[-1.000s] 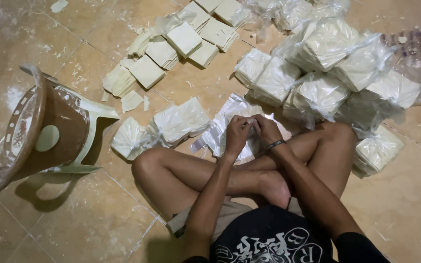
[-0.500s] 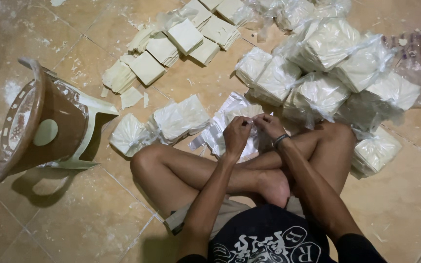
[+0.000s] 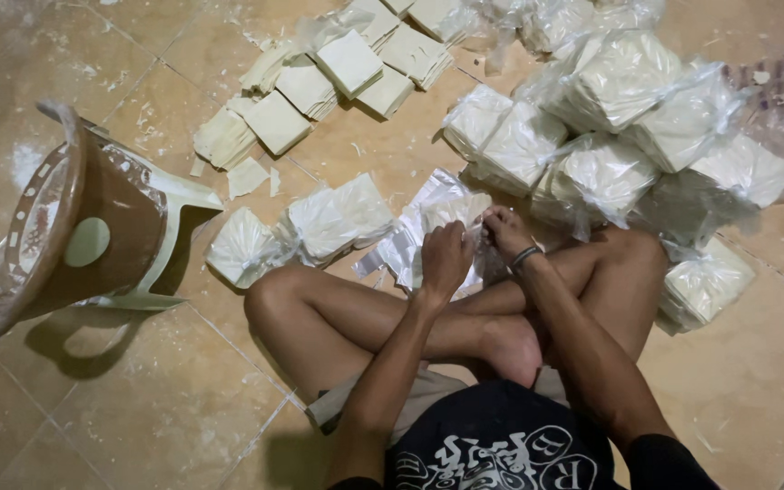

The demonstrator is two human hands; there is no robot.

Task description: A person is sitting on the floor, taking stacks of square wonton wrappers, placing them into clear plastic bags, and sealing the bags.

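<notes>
Both hands stay together: left hand (image 3: pixel 445 259) and right hand (image 3: pixel 505 231) grip the clear plastic bag of white sheets (image 3: pixel 437 218).

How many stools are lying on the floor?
1. The brown and white plastic stool lies tipped on its side at the left, beside the small bagged packets; none other shows.

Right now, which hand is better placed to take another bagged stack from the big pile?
Probably the right hand: the pile lies on its side, closer to it. The left hand is farther, nearer the two bags.
</notes>
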